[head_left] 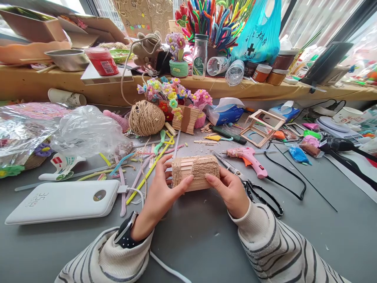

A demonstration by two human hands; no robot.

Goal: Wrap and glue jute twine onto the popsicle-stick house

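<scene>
From the head view, lots of things sit around the stick panel (203,169) on the gray worktop (200,251). To its right, close by, are scissors (224,160) and a pink glue gun (259,167). To its left are a yellow strip (147,173) and, farther off, a white power bank (63,202). Behind it are a ball of string (146,118), a blue tissue pack (228,112) and a wooden frame (262,125). A big clear bag (88,129) lies behind it to the left. The scissors lie just past the right hand (231,190).

The stick panel is up between the two hands, in front of the person. The left hand (161,192) holds its left end, with the thumb low on the front. The right hand grips its right end, thumb on the front too. Both wrists come in from below it.

The panel has pale, flat wood sticks with rough brown string wound around them. The ball is round and scratchy-looking. The bag is thin, shiny and crinkled. The power bank is smooth and flat.
</scene>
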